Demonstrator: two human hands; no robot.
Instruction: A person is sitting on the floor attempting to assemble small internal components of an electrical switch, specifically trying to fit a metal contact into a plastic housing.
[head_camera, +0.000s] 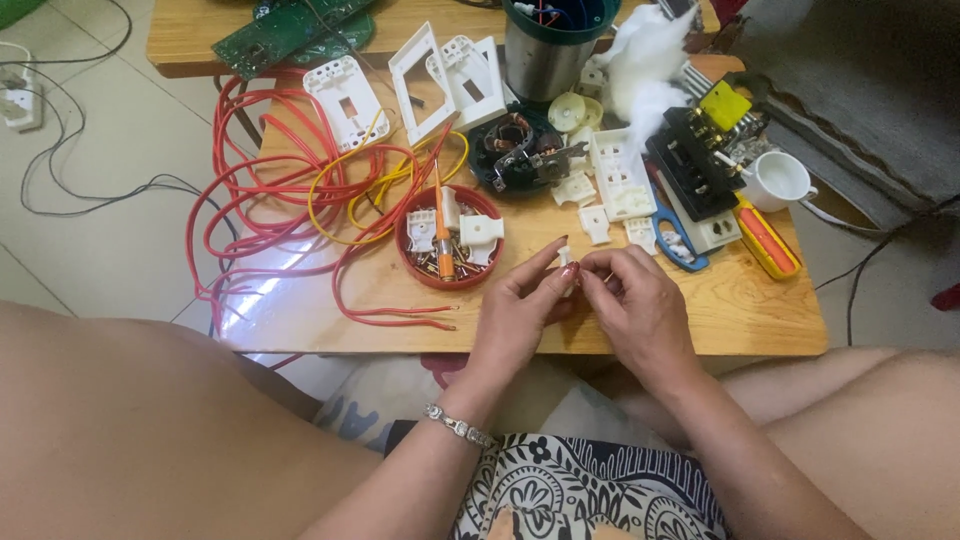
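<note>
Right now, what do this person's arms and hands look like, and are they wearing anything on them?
Both arms are bare, with no sleeves and no gloves. The left hand has a silver link bracelet around its wrist and dark red polish on a fingernail. The right hand shows no ring, watch or bracelet.

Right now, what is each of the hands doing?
Left hand: pinching a small white plastic part.
Right hand: fingertips closed on the same part.

Probably a home: low wooden table (760, 320) on tiled floor (110, 250), strewn with switch plates (345, 100) and red wires (270, 200).
</note>
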